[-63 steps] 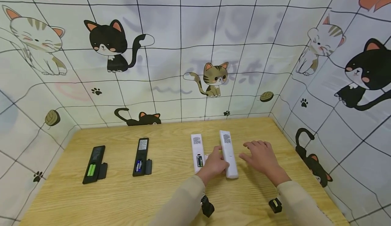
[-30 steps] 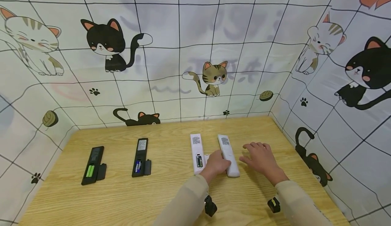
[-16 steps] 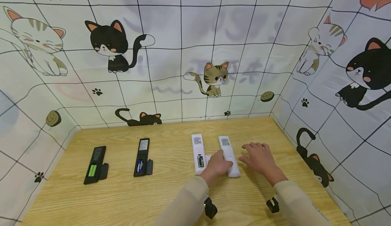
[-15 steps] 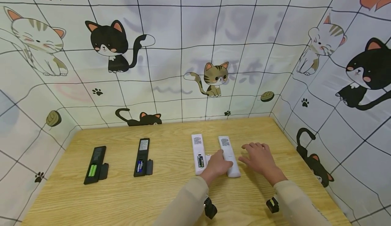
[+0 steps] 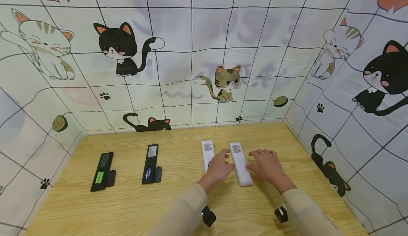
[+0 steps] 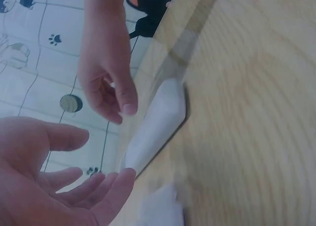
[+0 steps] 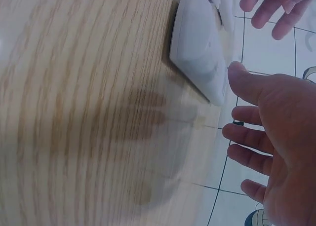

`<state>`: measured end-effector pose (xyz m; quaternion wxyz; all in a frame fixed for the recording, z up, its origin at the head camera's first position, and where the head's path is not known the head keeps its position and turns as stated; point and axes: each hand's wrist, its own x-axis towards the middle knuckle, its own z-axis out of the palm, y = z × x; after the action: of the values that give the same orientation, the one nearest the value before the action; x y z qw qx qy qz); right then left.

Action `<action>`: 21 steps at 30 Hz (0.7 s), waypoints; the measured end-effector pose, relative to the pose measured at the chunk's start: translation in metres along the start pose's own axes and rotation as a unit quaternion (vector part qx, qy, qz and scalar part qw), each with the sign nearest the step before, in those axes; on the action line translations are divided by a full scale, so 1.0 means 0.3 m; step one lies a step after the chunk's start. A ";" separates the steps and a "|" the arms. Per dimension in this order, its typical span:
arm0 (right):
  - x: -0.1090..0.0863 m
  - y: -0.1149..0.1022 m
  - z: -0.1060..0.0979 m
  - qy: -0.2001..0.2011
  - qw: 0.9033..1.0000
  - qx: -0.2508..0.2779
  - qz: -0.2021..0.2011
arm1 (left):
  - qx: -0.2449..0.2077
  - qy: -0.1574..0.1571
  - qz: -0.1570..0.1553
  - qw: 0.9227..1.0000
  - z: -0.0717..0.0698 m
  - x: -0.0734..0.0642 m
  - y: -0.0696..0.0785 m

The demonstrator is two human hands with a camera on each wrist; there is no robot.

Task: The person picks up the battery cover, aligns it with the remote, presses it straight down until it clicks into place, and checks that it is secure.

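Two white remote controls lie back side up on the table. My left hand point(image 5: 218, 168) hovers over the lower part of the left white remote point(image 5: 208, 151), hiding its battery compartment; the fingers are loosely bent around nothing. The right white remote point(image 5: 240, 163) shows a plain, closed back and lies slightly slanted between my hands. My right hand point(image 5: 267, 165) is just to its right, fingers relaxed. In the right wrist view the thumb of that hand is close to the right white remote point(image 7: 197, 43), and no grip is visible.
To the left lie two black remotes with open battery compartments: one holds green batteries point(image 5: 99, 177), the other blue ones point(image 5: 148, 173). Beside each lies its black cover point(image 5: 111, 178). A cat-patterned cloth point(image 5: 178, 69) walls off the wooden table point(image 5: 127, 211).
The right white remote, raised in the left hand at first, has come down onto the table. My left hand has let go and shifted left; my right hand has edged slightly left.
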<state>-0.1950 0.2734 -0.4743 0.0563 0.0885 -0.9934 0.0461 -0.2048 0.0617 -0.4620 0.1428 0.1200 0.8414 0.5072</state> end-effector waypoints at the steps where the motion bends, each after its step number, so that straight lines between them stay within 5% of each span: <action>1: 0.002 -0.007 -0.002 0.000 1.000 0.003 -0.002 | -0.003 0.000 0.002 1.000 -0.015 -0.003 -0.005; 13: 0.026 -0.116 0.005 0.015 0.998 -0.006 -0.055 | 0.028 0.032 0.023 0.999 -0.199 -0.049 -0.093; 21: 0.052 -0.190 0.030 -0.011 0.997 -0.010 -0.079 | 0.100 0.069 0.025 0.992 -0.262 -0.065 -0.168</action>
<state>-0.2008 0.2138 -0.4768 0.0502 0.1663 -0.9843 0.0304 -0.2179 -0.0326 -0.4694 0.0592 0.1192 0.8923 0.4313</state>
